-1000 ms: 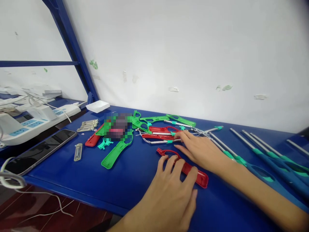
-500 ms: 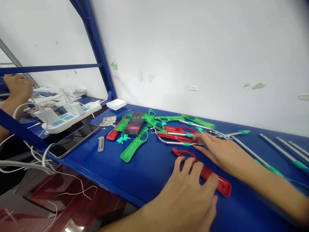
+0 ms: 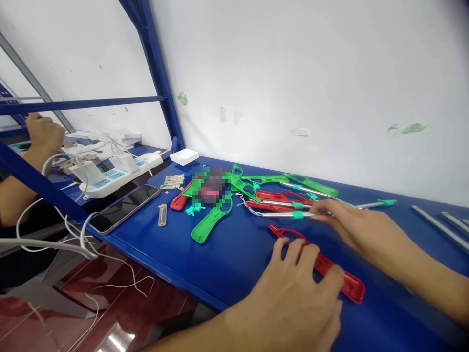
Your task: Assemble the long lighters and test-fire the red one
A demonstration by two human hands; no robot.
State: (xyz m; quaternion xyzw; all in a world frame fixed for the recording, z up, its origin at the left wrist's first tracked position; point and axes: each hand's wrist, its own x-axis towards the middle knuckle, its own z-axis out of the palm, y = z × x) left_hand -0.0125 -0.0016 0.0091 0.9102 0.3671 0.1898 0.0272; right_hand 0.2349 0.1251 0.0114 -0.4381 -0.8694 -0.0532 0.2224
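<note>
My left hand [image 3: 302,283] arches over a red plastic handle shell [image 3: 353,287] near the table's front, its curled fingers gripping the piece. The shell has a thin loop at its far end. Farther back, my right hand [image 3: 351,220] pinches the right end of a thin metal rod [image 3: 276,214] that carries a teal collar [image 3: 297,215] and thin white wires. That rod lies beside another collared rod and red shells [image 3: 284,196]. My right fingertips partly hide the rod ends.
Green handle shells [image 3: 208,225] and a pixelated dark patch lie left of centre. Farther left are small clear parts [image 3: 162,215], a phone [image 3: 124,209], a white box [image 3: 184,156] and a power strip [image 3: 120,173]. Metal tubes [image 3: 436,225] lie right. Another person's hand [image 3: 46,133] shows beyond the blue frame.
The view has swung slightly left, shifting everything rightward. My right hand has drawn the collared rod a little to the right. My left hand stays on the red shell.
</note>
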